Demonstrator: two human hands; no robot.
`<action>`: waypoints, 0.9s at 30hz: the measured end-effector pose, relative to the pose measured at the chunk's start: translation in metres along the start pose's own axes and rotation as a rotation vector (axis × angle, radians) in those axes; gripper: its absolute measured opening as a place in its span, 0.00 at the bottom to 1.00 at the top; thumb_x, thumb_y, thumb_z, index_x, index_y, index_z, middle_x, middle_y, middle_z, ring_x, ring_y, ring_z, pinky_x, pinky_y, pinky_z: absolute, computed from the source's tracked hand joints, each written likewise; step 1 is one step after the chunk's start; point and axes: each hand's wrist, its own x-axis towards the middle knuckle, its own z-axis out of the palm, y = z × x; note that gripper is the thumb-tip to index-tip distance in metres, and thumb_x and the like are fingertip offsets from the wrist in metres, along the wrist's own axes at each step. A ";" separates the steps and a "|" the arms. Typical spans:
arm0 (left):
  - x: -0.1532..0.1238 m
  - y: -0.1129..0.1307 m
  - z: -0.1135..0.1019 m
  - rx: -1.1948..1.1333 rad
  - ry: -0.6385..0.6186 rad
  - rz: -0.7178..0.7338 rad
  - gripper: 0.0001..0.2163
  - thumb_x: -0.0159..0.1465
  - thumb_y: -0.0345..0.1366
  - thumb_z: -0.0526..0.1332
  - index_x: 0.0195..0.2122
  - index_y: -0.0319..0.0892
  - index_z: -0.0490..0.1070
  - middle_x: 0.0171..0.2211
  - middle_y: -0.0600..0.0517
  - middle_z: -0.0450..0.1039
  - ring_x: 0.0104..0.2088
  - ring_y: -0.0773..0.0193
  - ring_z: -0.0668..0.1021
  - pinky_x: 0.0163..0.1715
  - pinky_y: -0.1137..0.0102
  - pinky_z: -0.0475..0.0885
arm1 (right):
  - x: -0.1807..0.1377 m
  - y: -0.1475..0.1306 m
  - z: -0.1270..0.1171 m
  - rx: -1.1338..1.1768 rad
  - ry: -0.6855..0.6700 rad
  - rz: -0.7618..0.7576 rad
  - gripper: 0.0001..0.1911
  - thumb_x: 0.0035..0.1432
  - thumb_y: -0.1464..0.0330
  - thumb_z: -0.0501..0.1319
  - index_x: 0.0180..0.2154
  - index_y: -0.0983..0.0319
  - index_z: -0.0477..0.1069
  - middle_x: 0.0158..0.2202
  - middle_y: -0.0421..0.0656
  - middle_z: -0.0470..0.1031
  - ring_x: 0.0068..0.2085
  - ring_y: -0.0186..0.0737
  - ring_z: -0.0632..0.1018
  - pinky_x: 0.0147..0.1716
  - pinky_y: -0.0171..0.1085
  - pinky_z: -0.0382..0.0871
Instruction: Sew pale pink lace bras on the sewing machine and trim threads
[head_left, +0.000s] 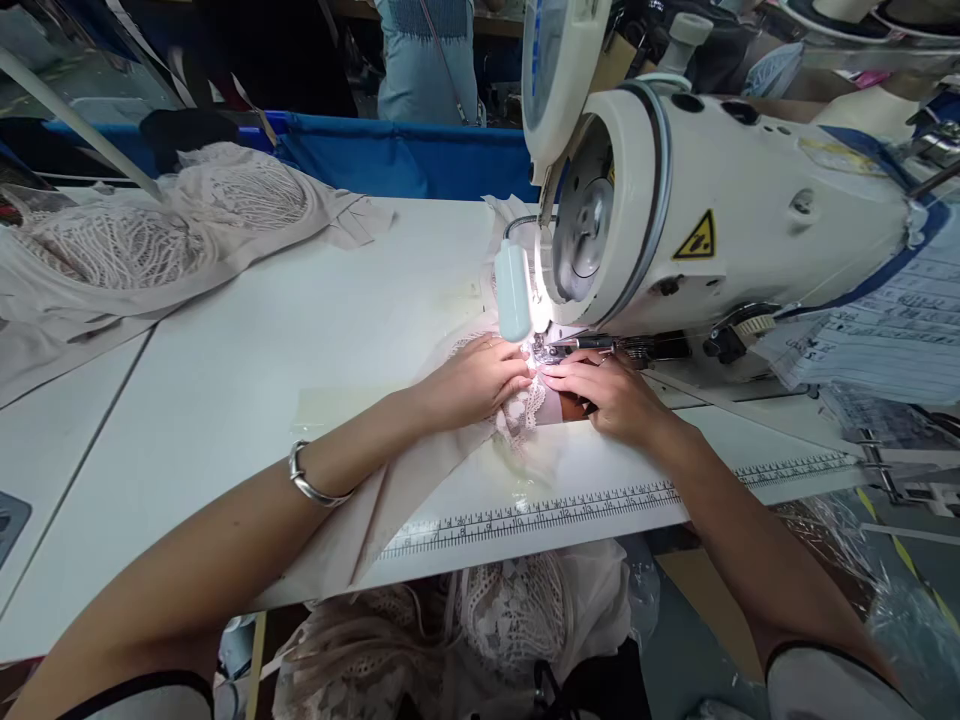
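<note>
Both sets of fingertips right up at the presser foot [538,348], lace between them!
Left hand [480,380]: fingers together, gently bent, laid on the lace fabric [516,418]; right hand [615,395]: fingers stretched, a little spread, tips touching its right side. Whether either pinches, I can't tell. The lace runs from the foot toward the near table edge [457,568]; the left hand covers more of it, and pale cloth [409,490] trails front-left beside that forearm.
</note>
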 end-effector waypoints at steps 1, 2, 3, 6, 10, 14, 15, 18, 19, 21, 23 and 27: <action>-0.001 0.002 0.001 0.045 0.022 0.008 0.17 0.76 0.37 0.48 0.41 0.40 0.76 0.47 0.44 0.75 0.45 0.55 0.75 0.50 0.57 0.68 | 0.000 -0.001 0.000 -0.025 0.011 -0.006 0.29 0.56 0.85 0.49 0.52 0.60 0.77 0.53 0.45 0.81 0.55 0.48 0.76 0.51 0.51 0.75; -0.002 0.003 0.002 0.086 0.044 0.028 0.16 0.75 0.35 0.48 0.40 0.40 0.76 0.48 0.44 0.76 0.47 0.54 0.74 0.51 0.56 0.66 | 0.000 -0.002 0.000 -0.048 0.025 -0.012 0.29 0.56 0.85 0.49 0.51 0.61 0.78 0.52 0.45 0.81 0.53 0.48 0.76 0.49 0.50 0.75; -0.003 0.005 0.003 0.114 0.059 0.060 0.15 0.74 0.31 0.48 0.40 0.41 0.76 0.48 0.44 0.76 0.48 0.53 0.74 0.52 0.55 0.65 | 0.001 -0.002 0.001 -0.065 0.036 -0.019 0.28 0.57 0.85 0.50 0.50 0.61 0.78 0.52 0.45 0.81 0.52 0.48 0.76 0.48 0.50 0.75; -0.005 0.007 0.005 0.123 0.034 0.176 0.16 0.71 0.23 0.48 0.40 0.43 0.75 0.44 0.47 0.78 0.46 0.57 0.74 0.50 0.59 0.66 | 0.003 -0.005 0.000 -0.057 0.054 -0.037 0.21 0.61 0.82 0.53 0.45 0.60 0.79 0.49 0.45 0.82 0.49 0.48 0.76 0.45 0.48 0.75; -0.004 0.008 0.003 0.185 0.017 0.171 0.14 0.71 0.24 0.49 0.42 0.41 0.74 0.37 0.46 0.76 0.38 0.59 0.73 0.41 0.63 0.68 | 0.003 -0.005 0.000 0.003 0.061 -0.051 0.14 0.64 0.77 0.57 0.43 0.59 0.79 0.45 0.44 0.83 0.47 0.47 0.76 0.42 0.46 0.74; -0.004 0.009 0.001 0.299 0.018 0.185 0.13 0.68 0.23 0.52 0.47 0.40 0.74 0.39 0.45 0.74 0.36 0.58 0.71 0.36 0.63 0.67 | 0.003 -0.004 0.000 -0.019 0.057 -0.049 0.15 0.65 0.75 0.58 0.48 0.59 0.78 0.47 0.45 0.82 0.47 0.48 0.75 0.44 0.47 0.73; -0.004 0.010 0.001 0.321 0.018 0.188 0.14 0.68 0.23 0.52 0.47 0.40 0.74 0.39 0.45 0.74 0.36 0.57 0.71 0.36 0.63 0.66 | 0.002 -0.004 0.000 -0.032 0.054 -0.048 0.15 0.65 0.75 0.58 0.49 0.59 0.77 0.48 0.45 0.82 0.48 0.48 0.75 0.45 0.47 0.72; -0.004 0.013 0.002 0.362 0.033 0.153 0.12 0.69 0.24 0.52 0.47 0.39 0.73 0.39 0.43 0.73 0.37 0.56 0.71 0.35 0.63 0.65 | 0.003 -0.004 0.001 -0.057 0.051 -0.046 0.18 0.64 0.78 0.57 0.50 0.59 0.77 0.49 0.44 0.82 0.49 0.47 0.75 0.45 0.47 0.71; -0.004 0.015 0.002 0.369 0.038 0.136 0.12 0.69 0.24 0.53 0.46 0.38 0.73 0.40 0.43 0.74 0.37 0.55 0.71 0.34 0.63 0.65 | 0.003 -0.005 0.001 -0.057 0.055 -0.044 0.18 0.63 0.78 0.57 0.50 0.60 0.77 0.49 0.45 0.82 0.49 0.48 0.75 0.45 0.46 0.71; -0.004 0.017 0.001 0.379 0.047 0.117 0.10 0.68 0.23 0.53 0.41 0.38 0.73 0.39 0.43 0.74 0.37 0.55 0.71 0.34 0.63 0.63 | 0.004 -0.006 0.001 -0.049 0.069 -0.058 0.16 0.63 0.78 0.57 0.48 0.62 0.77 0.48 0.47 0.82 0.48 0.48 0.75 0.43 0.46 0.71; -0.004 0.018 0.001 0.374 0.054 0.133 0.11 0.67 0.21 0.53 0.36 0.39 0.72 0.38 0.44 0.75 0.37 0.56 0.71 0.37 0.62 0.63 | 0.005 -0.006 0.001 -0.045 0.091 -0.086 0.13 0.62 0.78 0.58 0.44 0.63 0.78 0.47 0.47 0.82 0.46 0.48 0.75 0.41 0.46 0.71; -0.005 0.017 0.001 0.335 0.059 0.183 0.12 0.66 0.20 0.51 0.33 0.41 0.70 0.37 0.48 0.77 0.39 0.57 0.72 0.43 0.60 0.61 | 0.006 -0.008 0.000 -0.063 0.123 -0.118 0.10 0.62 0.78 0.59 0.39 0.62 0.77 0.42 0.45 0.83 0.42 0.45 0.75 0.38 0.43 0.69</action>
